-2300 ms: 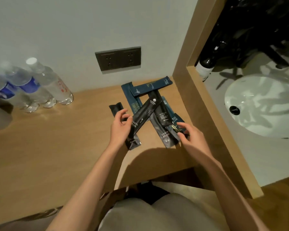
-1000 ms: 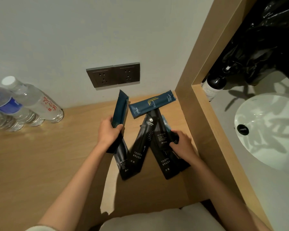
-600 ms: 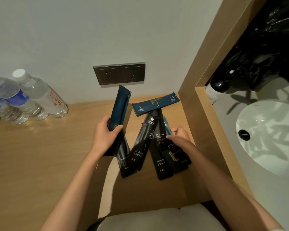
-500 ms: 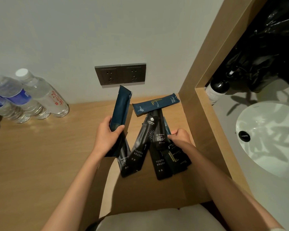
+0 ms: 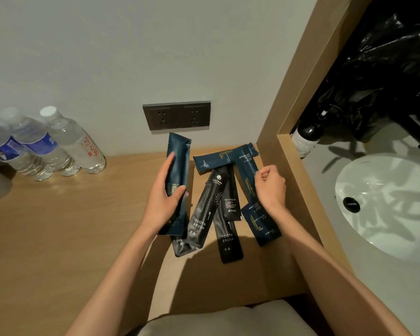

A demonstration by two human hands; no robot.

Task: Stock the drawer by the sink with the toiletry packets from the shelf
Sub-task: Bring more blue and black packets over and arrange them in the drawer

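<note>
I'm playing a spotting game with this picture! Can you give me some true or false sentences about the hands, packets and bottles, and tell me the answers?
1. The left hand holds a dark blue packet. True.
2. The right hand is flat and wide open. False: its fingers are curled, pinching another blue packet in the pile.
3. Two black packets say TOOTH BRUSH. True.
4. The water bottles stand right of the packets. False: they stand to the left, by the wall.
5. A packet lies in the sink. False: the sink holds no packet.

Grey wall (image 5: 107,57) with double socket (image 5: 176,115); wooden shelf (image 5: 58,238); white basin (image 5: 386,202) beside
</note>
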